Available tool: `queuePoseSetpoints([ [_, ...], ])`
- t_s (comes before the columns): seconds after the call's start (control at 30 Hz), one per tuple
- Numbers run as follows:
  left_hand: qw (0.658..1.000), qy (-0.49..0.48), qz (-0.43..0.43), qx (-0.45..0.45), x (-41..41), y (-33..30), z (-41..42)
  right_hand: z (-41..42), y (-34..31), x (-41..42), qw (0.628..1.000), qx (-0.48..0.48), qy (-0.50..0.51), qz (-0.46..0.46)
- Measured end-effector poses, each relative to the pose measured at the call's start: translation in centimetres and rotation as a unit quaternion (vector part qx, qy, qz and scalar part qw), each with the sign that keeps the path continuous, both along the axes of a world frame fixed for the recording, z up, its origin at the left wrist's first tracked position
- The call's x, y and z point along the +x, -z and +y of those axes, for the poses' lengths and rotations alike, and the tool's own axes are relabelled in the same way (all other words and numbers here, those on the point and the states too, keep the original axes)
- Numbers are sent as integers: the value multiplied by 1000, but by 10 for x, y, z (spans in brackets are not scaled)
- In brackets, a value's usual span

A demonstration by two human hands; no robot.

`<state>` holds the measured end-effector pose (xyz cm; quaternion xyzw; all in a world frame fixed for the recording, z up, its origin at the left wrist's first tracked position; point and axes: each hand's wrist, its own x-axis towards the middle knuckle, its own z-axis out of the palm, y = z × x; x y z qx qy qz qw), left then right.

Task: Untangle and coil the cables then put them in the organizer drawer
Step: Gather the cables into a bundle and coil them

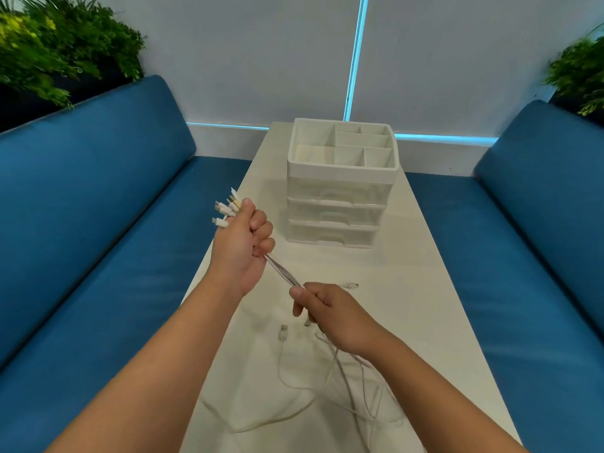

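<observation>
Both fists are clenching the cables (283,273) in front of the organizer (340,181), left hand (240,246) gathering plugs, right hand (330,310) pulling slack, so coiling and stowing are still waiting.

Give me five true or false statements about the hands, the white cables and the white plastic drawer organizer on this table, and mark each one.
1. The left hand grips a bundle of white cables with the connector ends sticking out above the fist. True.
2. The right hand rests flat on the white table. False: it grips the same bundle lower down.
3. All three drawers of the white plastic drawer organizer are closed. True.
4. The organizer's top compartments hold coiled cables. False: they look empty.
5. Loose cable lengths trail on the table near the person. True.
</observation>
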<state>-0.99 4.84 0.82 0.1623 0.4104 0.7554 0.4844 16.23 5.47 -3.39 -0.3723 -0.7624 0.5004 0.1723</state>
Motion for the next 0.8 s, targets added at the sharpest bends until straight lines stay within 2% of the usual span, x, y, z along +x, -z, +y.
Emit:
queuePoseSetpoints([
  [0.07,1000,0,0,18,-2,-10,3,1,-8,-4,999,-29,6,34],
  [0.17,998,15,18,49,-1,-23,7,10,-19,2,971,-208,-3,118],
  [0.2,997,26,39,60,0,-26,8,16,-22,8,935,-311,-29,165],
  [0.23,995,36,67,65,2,-29,9,22,-27,13,884,-411,-57,215],
  [0.27,992,46,93,66,4,-33,10,25,-33,20,844,-471,-82,244],
  [0.3,990,56,106,69,6,-36,12,28,-38,26,841,-476,-90,242],
  [0.33,990,69,101,76,9,-40,14,30,-42,30,870,-441,-77,207],
  [0.4,988,97,86,87,17,-45,18,32,-41,33,949,-300,-30,92],
  [0.43,987,106,86,86,22,-45,20,32,-38,32,971,-234,1,55],
  [0.5,988,109,74,78,29,-44,21,33,-30,32,984,-164,55,53],
  [0.6,995,77,18,68,28,-41,22,32,-25,41,975,-179,44,125],
  [0.63,996,65,12,59,27,-41,22,31,-25,45,977,-173,34,123],
  [0.73,997,47,11,56,27,-44,22,29,-22,50,996,-88,5,13],
  [0.8,997,33,10,74,25,-51,24,26,-14,49,996,-85,-5,25],
])
